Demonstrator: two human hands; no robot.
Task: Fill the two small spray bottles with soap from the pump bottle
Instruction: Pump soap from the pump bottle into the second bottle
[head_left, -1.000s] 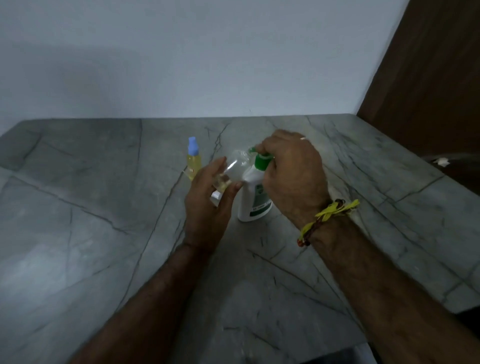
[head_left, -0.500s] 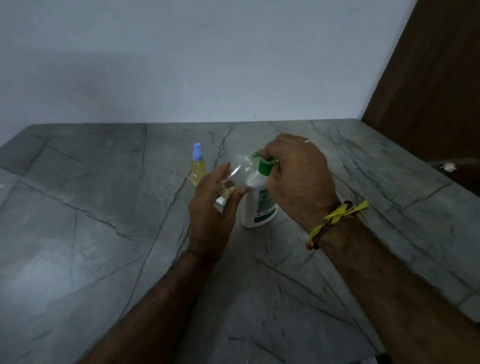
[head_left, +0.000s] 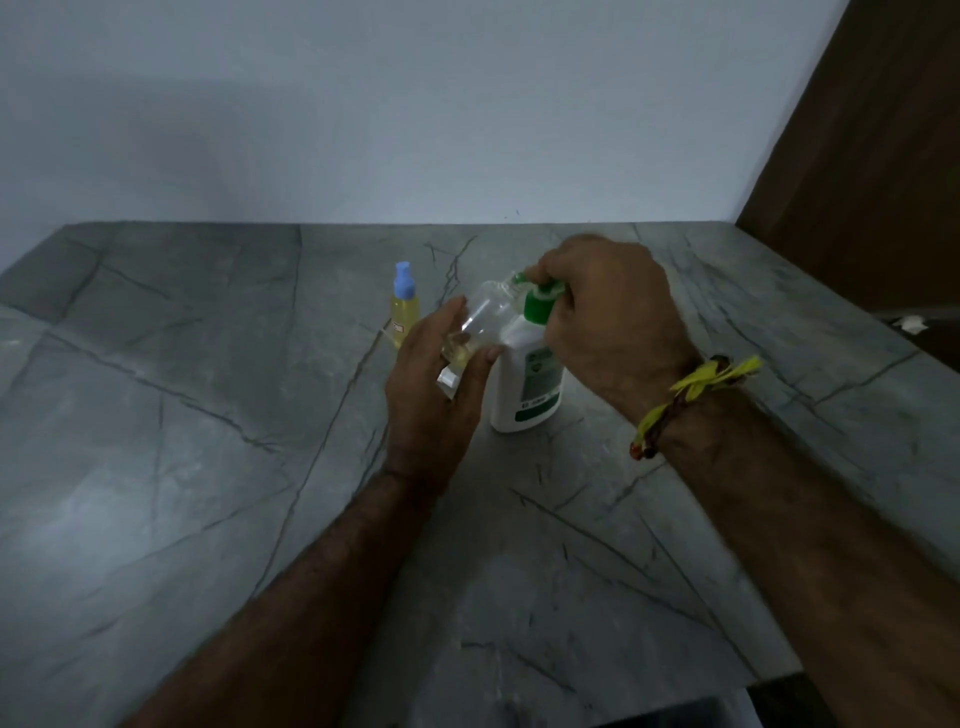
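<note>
A white pump bottle (head_left: 527, 382) with a green pump head stands upright on the grey marble table (head_left: 208, 467). My right hand (head_left: 605, 322) is closed over the pump head from above. My left hand (head_left: 434, 384) holds a small clear spray bottle (head_left: 480, 325) tilted, its open mouth at the pump's green nozzle; a little yellowish liquid lies in its lower end. A white label sticks out under my left fingers. A second small spray bottle (head_left: 404, 306), filled with yellow liquid and capped in blue, stands upright to the left.
A pale wall rises behind the table. A dark brown door (head_left: 872, 156) stands at the right. The table's front edge runs along the bottom right, with a dark gap below. A small white scrap (head_left: 910, 323) lies beyond the right edge.
The hands and both bottles keep the same pose around the pump. The view has shifted slightly, so everything sits a little lower and more to the right in the frame.
</note>
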